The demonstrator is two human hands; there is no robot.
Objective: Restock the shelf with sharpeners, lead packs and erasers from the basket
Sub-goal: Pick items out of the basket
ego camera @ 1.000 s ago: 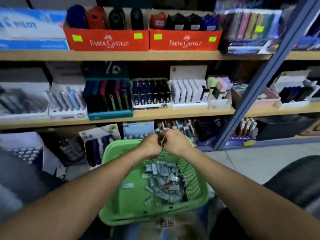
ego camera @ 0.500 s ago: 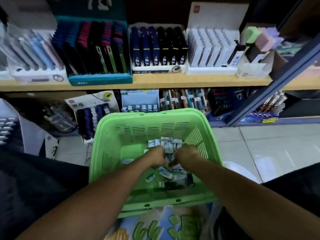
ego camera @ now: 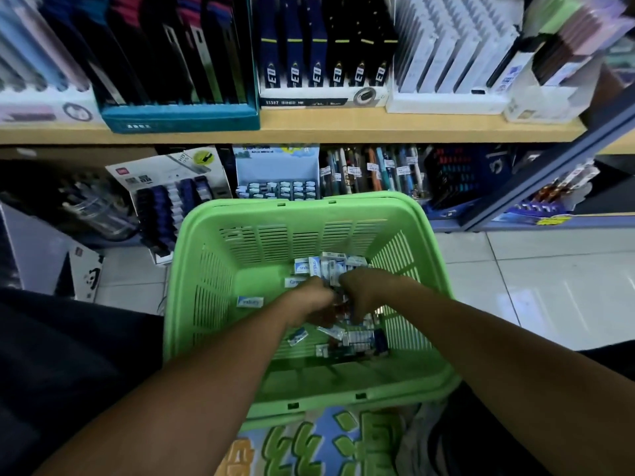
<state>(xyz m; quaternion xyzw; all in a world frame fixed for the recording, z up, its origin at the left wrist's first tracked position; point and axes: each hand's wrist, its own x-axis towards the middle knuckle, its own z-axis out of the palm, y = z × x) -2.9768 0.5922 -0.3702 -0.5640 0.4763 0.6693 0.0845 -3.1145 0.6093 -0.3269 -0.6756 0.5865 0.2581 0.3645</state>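
Note:
A green plastic basket [ego camera: 309, 205] sits in front of me, below the shelves. Small white-and-blue packs [ego camera: 330, 266] lie piled at its bottom right, and one loose pack [ego camera: 250, 301] lies apart on the left. Both of my hands are down inside the basket, close together on the pile. My left hand [ego camera: 309, 300] and my right hand [ego camera: 362, 290] have their fingers curled down into the packs, gripping some. The fingertips are hidden. A dark reddish item shows between the two hands.
A wooden shelf board [ego camera: 309, 127] carries a teal display box [ego camera: 178, 118] and rows of boxed stationery. Below it stand a blue box of small erasers [ego camera: 280, 187] and a row of pens [ego camera: 371, 173]. A blue metal upright [ego camera: 549, 170] slants at the right above the tiled floor [ego camera: 549, 280].
Both hands dropped from the basket's far rim down into the pile of packs. My view tilted downward and moved closer to the basket.

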